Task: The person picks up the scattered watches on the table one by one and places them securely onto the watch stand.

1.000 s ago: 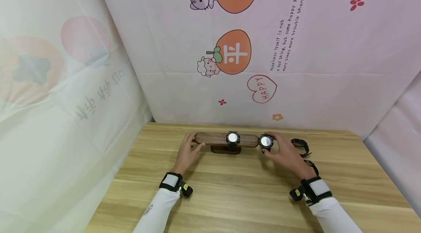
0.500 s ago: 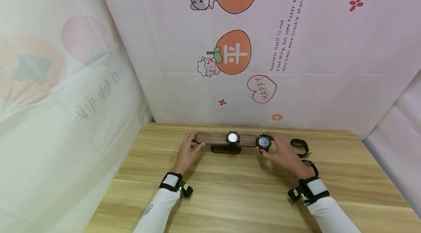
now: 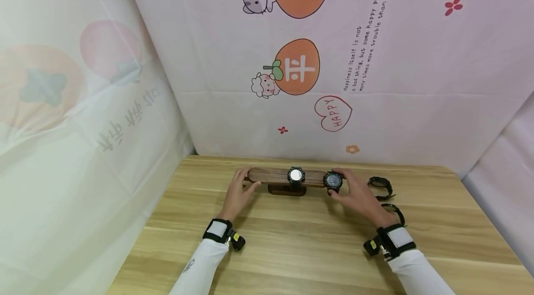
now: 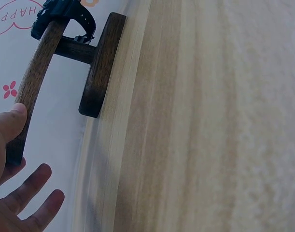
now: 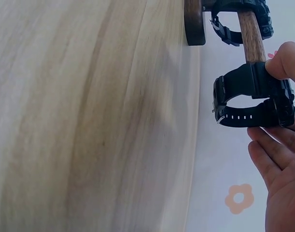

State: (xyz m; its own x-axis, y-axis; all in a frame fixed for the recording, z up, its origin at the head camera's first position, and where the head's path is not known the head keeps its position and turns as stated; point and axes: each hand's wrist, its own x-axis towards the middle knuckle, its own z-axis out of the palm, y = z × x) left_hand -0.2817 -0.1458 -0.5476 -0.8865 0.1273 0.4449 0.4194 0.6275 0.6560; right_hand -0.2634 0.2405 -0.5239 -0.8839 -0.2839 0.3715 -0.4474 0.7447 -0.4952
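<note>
At the R end of the dark wood bar, touching it, is the blk watch: round case, grey dial, strap formed into a loop w/ a row of holes visible in the R wrist view. Whether the bar end sits inside the loop can't be told. A 2nd blk watch, dial bright w/ glare, is strapped around the bar near mid-length, above the base on the wood-grain table.

R hand: thumb on near side, fingers on far side, gripping the blk watch. L hand: thumb & index pinch the bar's L end; other fingers spread, off the bar. Both forearms reach fwd, angled inward. Two more watches lie on the table, R of the R hand.
</note>
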